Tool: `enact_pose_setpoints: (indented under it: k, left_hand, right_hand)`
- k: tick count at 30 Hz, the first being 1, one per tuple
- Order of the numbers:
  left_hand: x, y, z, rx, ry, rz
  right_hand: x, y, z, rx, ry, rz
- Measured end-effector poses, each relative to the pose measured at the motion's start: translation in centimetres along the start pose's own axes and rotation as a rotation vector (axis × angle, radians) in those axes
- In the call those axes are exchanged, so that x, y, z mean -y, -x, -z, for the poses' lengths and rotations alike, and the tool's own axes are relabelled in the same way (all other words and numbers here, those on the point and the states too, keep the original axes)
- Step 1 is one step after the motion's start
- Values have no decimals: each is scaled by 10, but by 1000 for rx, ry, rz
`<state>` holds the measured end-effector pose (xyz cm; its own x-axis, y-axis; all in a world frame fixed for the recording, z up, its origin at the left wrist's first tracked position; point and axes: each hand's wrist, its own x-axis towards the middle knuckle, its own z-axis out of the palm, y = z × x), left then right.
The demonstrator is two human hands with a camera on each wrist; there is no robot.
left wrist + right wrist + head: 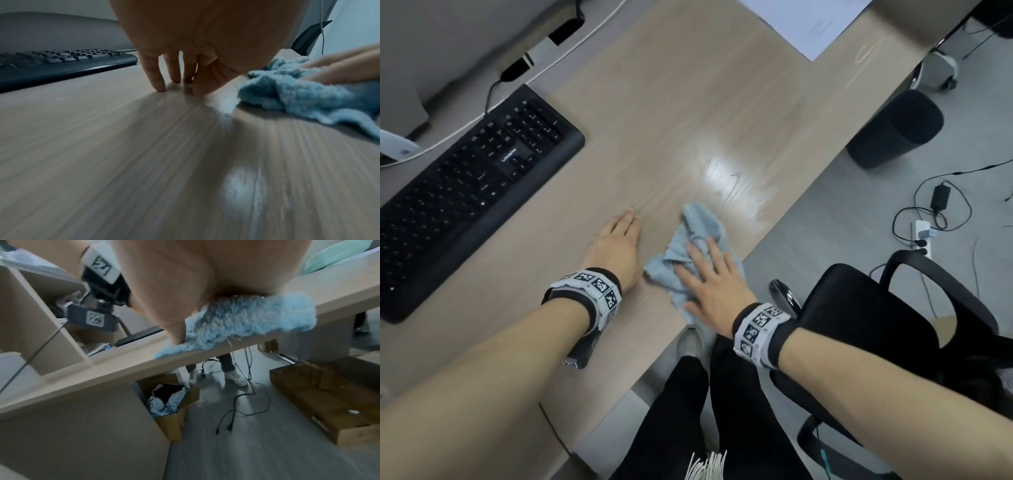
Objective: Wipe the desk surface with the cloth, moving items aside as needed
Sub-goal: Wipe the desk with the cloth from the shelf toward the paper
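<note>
R hand (pixel 714 284) lies flat w/ fingers spread, pressing the blue cloth (pixel 690 240) onto the desk (pixel 654 120) near its front edge. L hand (pixel 618 245) rests just beside it, fingers straight & together, tips touching the wood; black keyboard (pixel 465 192) sits further left.

Cloth (pixel 695 253) lies on the table (pixel 671 113) at its near right edge, right hand (pixel 714 287) flat on top of it. Left hand (pixel 616 246) rests on the table just left of the cloth. Keyboard (pixel 469 202) sits further left; a paper sheet (pixel 808 24) lies far right.
</note>
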<state>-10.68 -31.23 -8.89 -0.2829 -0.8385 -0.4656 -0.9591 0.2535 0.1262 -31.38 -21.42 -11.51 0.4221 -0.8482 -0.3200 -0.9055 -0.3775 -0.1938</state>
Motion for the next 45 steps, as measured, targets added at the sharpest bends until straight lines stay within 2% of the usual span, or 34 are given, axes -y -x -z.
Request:
enact_pose_setpoints:
  k: [2,6,9,15,23,36,41,45]
  left_hand:
    - [-1,-4,3,-6,28,18]
    - [-8,-17,18,-49,88,86]
    - [-17,-26,23,-66,122,98]
    - [-44,-65,33,-68,115,15]
    - [-99,-149,68,-78,128,-30]
    - [-179,-283,123,-91,63,15]
    - [-198,-307,137,-82,68,30]
    - [-204,-312,138,-33,68,55]
  right_hand:
    - [-2,4,-6,-28,19,39]
    - [-39,7,-1,-30,51,74]
    - [-69,7,6,-35,20,0]
    - [-144,-10,26,-27,-26,-145]
    - [-265,-51,67,-47,-53,-281]
    - [-474,-119,137,-13,-60,-479]
    - [-531,-140,161,-31,-27,-536]
    - [-535,-158,171,-20,-36,-609]
